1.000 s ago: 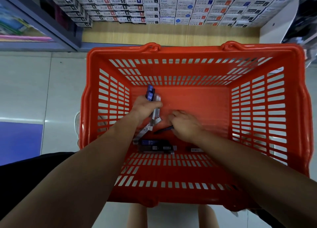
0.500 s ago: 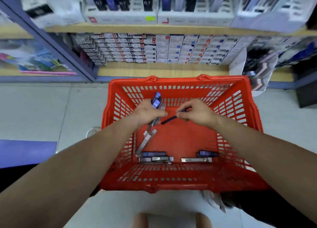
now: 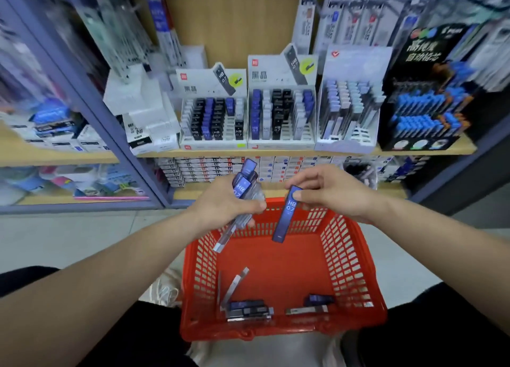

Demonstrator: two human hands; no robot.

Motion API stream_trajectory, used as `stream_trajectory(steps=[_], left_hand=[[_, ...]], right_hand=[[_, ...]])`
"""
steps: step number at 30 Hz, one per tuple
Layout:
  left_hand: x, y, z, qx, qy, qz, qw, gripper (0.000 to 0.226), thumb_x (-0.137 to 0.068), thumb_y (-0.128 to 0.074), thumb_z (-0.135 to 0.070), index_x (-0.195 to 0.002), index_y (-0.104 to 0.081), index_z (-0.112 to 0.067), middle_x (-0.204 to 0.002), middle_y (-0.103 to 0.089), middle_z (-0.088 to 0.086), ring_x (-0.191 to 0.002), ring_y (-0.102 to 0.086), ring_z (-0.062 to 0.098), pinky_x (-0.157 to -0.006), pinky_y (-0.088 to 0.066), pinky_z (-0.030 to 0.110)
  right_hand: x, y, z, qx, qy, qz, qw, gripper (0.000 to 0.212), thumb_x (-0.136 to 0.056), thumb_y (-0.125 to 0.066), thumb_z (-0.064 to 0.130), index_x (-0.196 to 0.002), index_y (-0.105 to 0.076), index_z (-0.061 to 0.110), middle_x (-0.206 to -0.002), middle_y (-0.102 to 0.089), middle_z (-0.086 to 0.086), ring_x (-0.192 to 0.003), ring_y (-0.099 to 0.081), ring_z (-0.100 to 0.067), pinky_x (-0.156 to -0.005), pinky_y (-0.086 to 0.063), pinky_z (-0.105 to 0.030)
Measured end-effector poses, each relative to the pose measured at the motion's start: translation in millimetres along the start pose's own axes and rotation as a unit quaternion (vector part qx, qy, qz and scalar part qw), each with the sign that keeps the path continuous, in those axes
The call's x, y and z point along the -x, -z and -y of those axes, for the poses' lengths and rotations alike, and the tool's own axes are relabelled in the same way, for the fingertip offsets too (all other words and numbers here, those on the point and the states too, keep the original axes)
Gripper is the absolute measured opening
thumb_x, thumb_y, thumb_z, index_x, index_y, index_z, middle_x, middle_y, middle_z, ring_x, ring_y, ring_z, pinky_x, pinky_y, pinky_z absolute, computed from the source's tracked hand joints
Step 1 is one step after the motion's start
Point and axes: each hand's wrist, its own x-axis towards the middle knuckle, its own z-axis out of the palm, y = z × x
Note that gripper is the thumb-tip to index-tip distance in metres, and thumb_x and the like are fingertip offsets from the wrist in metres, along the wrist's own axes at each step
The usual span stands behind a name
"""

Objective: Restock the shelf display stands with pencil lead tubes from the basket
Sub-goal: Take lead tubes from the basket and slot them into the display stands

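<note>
Right hand (image 3: 332,193) pinches tube (image 3: 285,215) over basket (image 3: 350,256) of tubes (image 3: 248,310)

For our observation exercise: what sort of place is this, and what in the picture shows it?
Most likely a stationery shop. A wooden shelf holds display stands of HB 0.7 pencil lead tubes, packaged goods hang on pegs above, and a red shopping basket sits in front.

Forearms (image 3: 116,273) shown bare up to the frame edges, left hand (image 3: 226,201) and right hand (image 3: 334,193) uncovered, black clothing (image 3: 24,281) seen at lower left and lower right beneath the arms, garment type not to be told
</note>
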Motion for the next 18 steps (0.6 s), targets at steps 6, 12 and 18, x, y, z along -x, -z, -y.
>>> stream_trajectory(steps=[6, 12, 18], left_hand=[[8.0, 10.1, -38.5, 0.025, -0.027, 0.002, 0.999, 0.025, -0.082, -0.085, -0.025, -0.095, -0.071, -0.009, -0.081, -0.078, 0.011, -0.071, -0.077, 0.027, -0.067, -0.061, 0.035], [-19.1, 7.6, -58.6, 0.126, -0.029, -0.042, 0.991, 0.022, -0.085, -0.082, -0.016, -0.100, -0.068, -0.007, -0.088, -0.078, 0.012, -0.065, -0.074, 0.025, -0.059, -0.060, 0.035], [-58.5, -2.0, -66.3, 0.126, -0.025, -0.062, 0.990, 0.018, -0.085, -0.081, -0.018, -0.097, -0.071, -0.010, -0.085, -0.079, 0.009, -0.071, -0.077, 0.029, -0.060, -0.063, 0.034]], right_hand=[[9.0, 27.6, 29.1, -0.004, 0.053, -0.145, 0.988, 0.009, -0.093, -0.069, 0.009, -0.102, -0.067, 0.012, -0.087, -0.077, -0.009, -0.081, -0.071, -0.024, -0.067, -0.059, -0.029], [-6.5, 53.3, 32.4, 0.056, 0.084, -0.251, 0.963, 0.007, -0.091, -0.073, 0.012, -0.091, -0.069, 0.018, -0.084, -0.075, -0.007, -0.075, -0.072, -0.020, -0.071, -0.058, -0.036], [-40.5, 90.9, 26.4, 0.208, 0.101, -0.308, 0.923, 0.011, -0.088, -0.076, 0.017, -0.086, -0.067, 0.023, -0.084, -0.070, 0.003, -0.079, -0.068, -0.014, -0.075, -0.056, -0.029]])
